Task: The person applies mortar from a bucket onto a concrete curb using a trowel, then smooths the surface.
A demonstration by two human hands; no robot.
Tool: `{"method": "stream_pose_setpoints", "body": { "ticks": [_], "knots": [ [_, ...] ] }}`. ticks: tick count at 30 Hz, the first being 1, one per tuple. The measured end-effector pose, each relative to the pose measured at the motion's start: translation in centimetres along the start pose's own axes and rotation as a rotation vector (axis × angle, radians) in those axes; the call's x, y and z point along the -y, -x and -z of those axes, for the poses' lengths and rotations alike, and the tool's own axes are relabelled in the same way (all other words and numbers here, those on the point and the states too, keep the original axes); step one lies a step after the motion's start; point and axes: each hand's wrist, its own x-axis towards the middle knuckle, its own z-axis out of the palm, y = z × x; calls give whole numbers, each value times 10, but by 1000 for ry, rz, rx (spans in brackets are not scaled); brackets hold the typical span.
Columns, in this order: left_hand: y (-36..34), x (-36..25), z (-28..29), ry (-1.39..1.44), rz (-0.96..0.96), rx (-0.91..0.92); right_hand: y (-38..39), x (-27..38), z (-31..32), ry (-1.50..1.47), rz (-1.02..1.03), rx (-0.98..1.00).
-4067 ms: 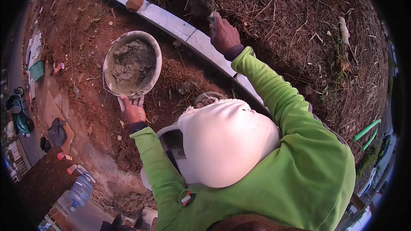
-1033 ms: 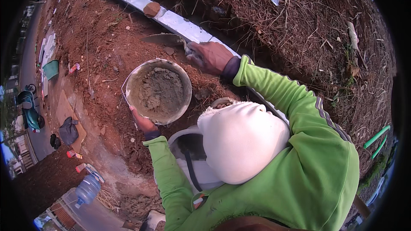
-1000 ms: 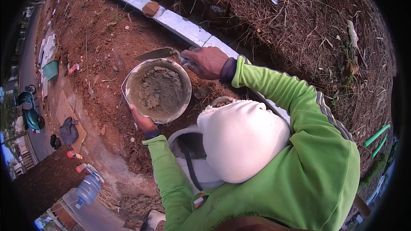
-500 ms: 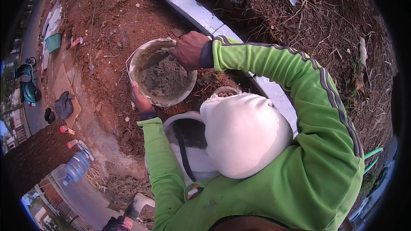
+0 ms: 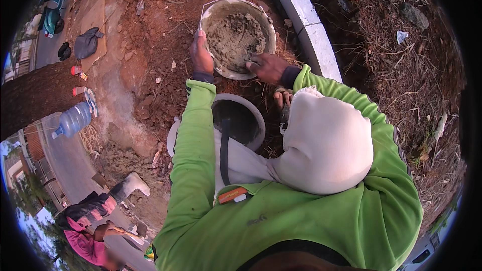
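A round bucket (image 5: 236,37) of wet grey mortar (image 5: 236,35) stands on red soil in front of me, its rim crusted pale. My left hand (image 5: 202,56) grips the bucket's left side, thumb up near the rim and fingers partly hidden behind the wall. At the near right rim, my right hand (image 5: 268,68) is closed with its fingertips over the mortar's edge; whatever it holds is hidden. Closer to me sits a second bucket (image 5: 258,120), dark inside, with a black strap (image 5: 224,150) hanging across it. Beside it rises my bent knee in pale cloth (image 5: 326,140).
A pale concrete kerb (image 5: 306,20) runs along the right, with dry grass beyond. To the left are a tree trunk (image 5: 35,93), a blue water jug (image 5: 74,119), a grey bag (image 5: 89,42) and a parked scooter (image 5: 51,12). Another person (image 5: 88,221) is at lower left.
My right hand has gone from the bucket's far right rim to its near right rim. The view has shifted, and more of the other person shows. My left hand stays on the bucket.
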Motion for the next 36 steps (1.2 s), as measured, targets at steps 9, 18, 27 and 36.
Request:
{"method": "stream_pose_setpoints", "body": {
  "ticks": [9, 18, 27, 36],
  "knots": [
    [-10, 40, 43, 112, 153, 26, 55, 30, 63, -707, -207, 58],
    [6, -3, 14, 382, 319, 97, 55, -23, 173, -86, -108, -1135],
    [-1, 3, 15, 275, 275, 61, -27, -135, 202, 142, -473, -917],
    [9, -12, 6, 279, 321, -26, 33, -116, 166, 309, -352, -655]
  ]
}}
